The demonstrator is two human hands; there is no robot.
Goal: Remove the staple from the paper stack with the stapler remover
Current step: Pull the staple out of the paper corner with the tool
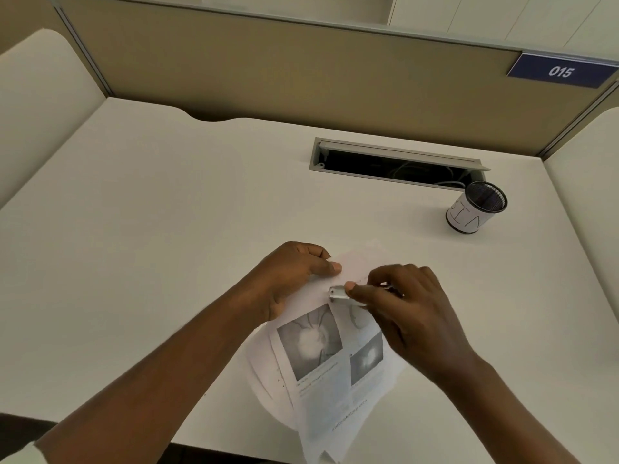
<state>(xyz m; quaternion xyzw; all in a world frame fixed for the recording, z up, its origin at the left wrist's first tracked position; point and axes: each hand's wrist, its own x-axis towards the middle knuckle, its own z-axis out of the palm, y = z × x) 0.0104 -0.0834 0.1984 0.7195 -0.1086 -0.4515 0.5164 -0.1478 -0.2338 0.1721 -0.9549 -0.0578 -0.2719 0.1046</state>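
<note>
The paper stack (pixel 321 363) lies on the white desk (pixel 167 229) near its front edge and a little right of centre. It is turned at an angle, and its near end reaches past the desk's near edge. The top sheet shows two grey printed pictures with lines of small text below them.

The left hand (pixel 294 276) holds the far left corner of the stack. Its fingers are curled and its thumb is laid flat on top of the sheet, pinching the paper. The right hand (pixel 412 309) comes in from the right and lies over the far right part of the stack. Its thumb and curled fingers pinch the stapler remover (pixel 338 294), a small shiny metal tool. The tool's tip sticks out to the left of the thumb and sits on the paper just above the larger grey picture. That tip lies between the two hands, just near of the left thumb. The staple itself is too small to make out.

Farther back on the right stands a black mesh cup (pixel 475 209) wrapped in a white handwritten label, well apart from the hands. Just behind it is a long open cable slot (pixel 395 162) set into the desk, with wires dimly visible inside. A tan partition (pixel 301 72) closes off the far side, and at its right end is a blue plate (pixel 561 72) reading 015.
</note>
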